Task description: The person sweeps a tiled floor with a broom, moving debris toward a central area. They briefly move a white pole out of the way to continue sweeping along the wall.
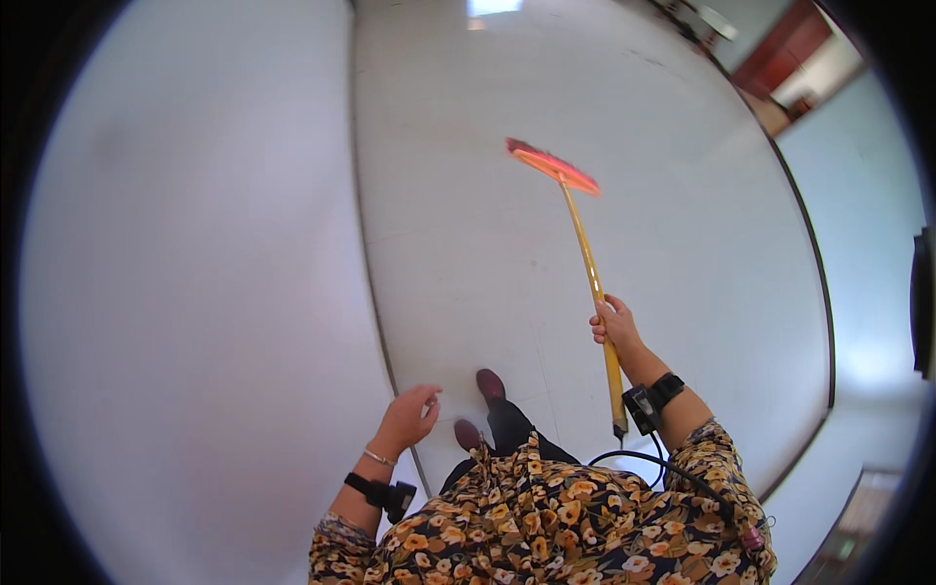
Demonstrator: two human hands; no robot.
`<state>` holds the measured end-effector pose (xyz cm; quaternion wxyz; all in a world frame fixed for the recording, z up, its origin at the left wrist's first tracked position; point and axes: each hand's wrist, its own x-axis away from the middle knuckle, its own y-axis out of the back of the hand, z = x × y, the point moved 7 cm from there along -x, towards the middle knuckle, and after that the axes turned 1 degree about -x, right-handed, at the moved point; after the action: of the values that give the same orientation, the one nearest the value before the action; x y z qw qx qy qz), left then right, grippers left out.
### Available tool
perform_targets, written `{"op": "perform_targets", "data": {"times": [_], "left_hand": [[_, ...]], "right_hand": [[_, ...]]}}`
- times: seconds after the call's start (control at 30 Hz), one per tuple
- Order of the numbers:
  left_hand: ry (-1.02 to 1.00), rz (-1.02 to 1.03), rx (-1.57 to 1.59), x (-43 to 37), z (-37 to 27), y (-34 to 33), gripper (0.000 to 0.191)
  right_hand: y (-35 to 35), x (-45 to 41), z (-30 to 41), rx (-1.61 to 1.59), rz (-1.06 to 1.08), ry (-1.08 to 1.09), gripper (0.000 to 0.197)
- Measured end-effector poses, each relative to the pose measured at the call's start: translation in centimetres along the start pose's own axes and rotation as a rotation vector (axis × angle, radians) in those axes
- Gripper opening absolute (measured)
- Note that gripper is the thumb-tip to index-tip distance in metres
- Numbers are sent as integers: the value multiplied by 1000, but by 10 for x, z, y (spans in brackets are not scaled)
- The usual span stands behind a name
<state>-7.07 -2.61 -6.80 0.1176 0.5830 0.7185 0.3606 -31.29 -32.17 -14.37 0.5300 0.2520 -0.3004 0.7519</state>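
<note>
My right hand (pixel 613 322) is closed around the yellow handle of a broom (pixel 587 245). The handle runs up and slightly left to a pink-orange broom head (pixel 553 170) with dark and pink bristles, tilted over the grey floor (pixel 468 241). Whether the bristles touch the floor I cannot tell. The handle's lower end, with a dark tip, is beside my right forearm. My left hand (pixel 414 415) holds nothing, its fingers loosely bent, left of my dark red shoes (pixel 490 384).
A pale wall (pixel 197 278) rises close on my left. Another wall (pixel 863 241) with dark skirting curves along the right. At the upper right are a reddish-brown door (pixel 782 51) and an opening. A black cable (pixel 658 461) hangs by my right arm.
</note>
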Motion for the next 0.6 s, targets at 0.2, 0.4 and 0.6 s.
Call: {"op": "perform_targets", "data": {"times": [0.2, 0.4, 0.6], "left_hand": [[-161, 169, 108, -40, -73, -20, 43], [-142, 398, 374, -59, -100, -75, 63], [-7, 514, 468, -46, -85, -88, 69]], "right_hand": [[23, -14, -37, -321, -156, -14, 14], [58, -29, -78, -382, -415, 41, 9], [104, -25, -139, -470, -538, 36, 13]]}}
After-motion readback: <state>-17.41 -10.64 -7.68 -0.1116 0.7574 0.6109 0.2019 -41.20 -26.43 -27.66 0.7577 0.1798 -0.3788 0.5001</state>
